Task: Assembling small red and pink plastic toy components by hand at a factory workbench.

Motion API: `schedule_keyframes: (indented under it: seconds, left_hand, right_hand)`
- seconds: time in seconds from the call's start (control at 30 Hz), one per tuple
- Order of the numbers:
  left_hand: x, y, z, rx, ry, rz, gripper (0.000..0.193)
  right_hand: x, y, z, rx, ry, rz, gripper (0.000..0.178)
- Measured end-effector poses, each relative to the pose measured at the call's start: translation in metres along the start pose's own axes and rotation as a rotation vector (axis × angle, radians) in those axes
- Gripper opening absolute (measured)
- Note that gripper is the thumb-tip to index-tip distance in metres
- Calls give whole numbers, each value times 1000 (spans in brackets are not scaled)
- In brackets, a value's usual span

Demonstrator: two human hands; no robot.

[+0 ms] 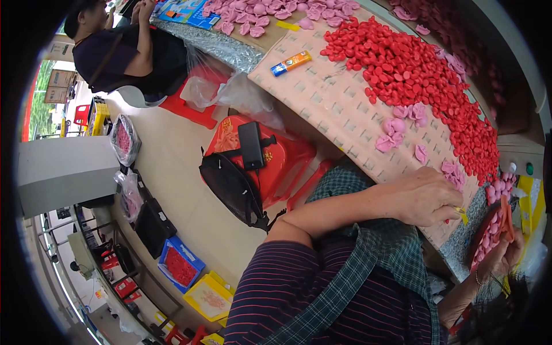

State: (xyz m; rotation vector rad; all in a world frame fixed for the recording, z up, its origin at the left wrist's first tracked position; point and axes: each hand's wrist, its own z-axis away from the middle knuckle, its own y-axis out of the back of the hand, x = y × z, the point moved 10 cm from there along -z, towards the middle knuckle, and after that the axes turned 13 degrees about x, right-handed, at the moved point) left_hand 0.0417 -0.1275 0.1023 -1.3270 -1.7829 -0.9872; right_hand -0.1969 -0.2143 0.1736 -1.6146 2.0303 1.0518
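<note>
My left hand (428,196) is closed over the near end of the beige patterned work surface (322,95), fingers curled downward. A small yellow strip (462,215) shows at its fingertips; whatever else they pinch is hidden. Just beyond it lie pink petal-shaped pieces (453,174). Farther right, my right hand (501,256) grips a flat orange-pink piece (506,220), its kind unclear. Beside that hand sits a round dark container of pink pieces (489,238). Along the far side of the surface spreads a large heap of small glossy red pieces (397,69).
An orange-and-blue tube-shaped pack (291,63) lies on the surface. More pink pieces (259,11) cover the far end. To my left stands a red stool (287,164) bearing a black bag (230,187) and power bank (250,145). Another person (126,54) sits beyond; bins (181,261) line the floor.
</note>
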Motion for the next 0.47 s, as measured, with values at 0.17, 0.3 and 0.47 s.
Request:
schedule_keyframes:
  seconds: [0.17, 0.3, 0.47]
  left_hand:
    - [-3, 11, 1, 229, -131, 120, 19]
    - [-24, 24, 14, 371, -107, 156, 16]
    - [-35, 28, 27, 409, -104, 100, 17]
  right_hand:
    - [32, -15, 15, -76, 146, 708, 19]
    - [49, -40, 41, -133, 197, 711, 21]
    - [102, -38, 70, -334, 65, 903, 24]
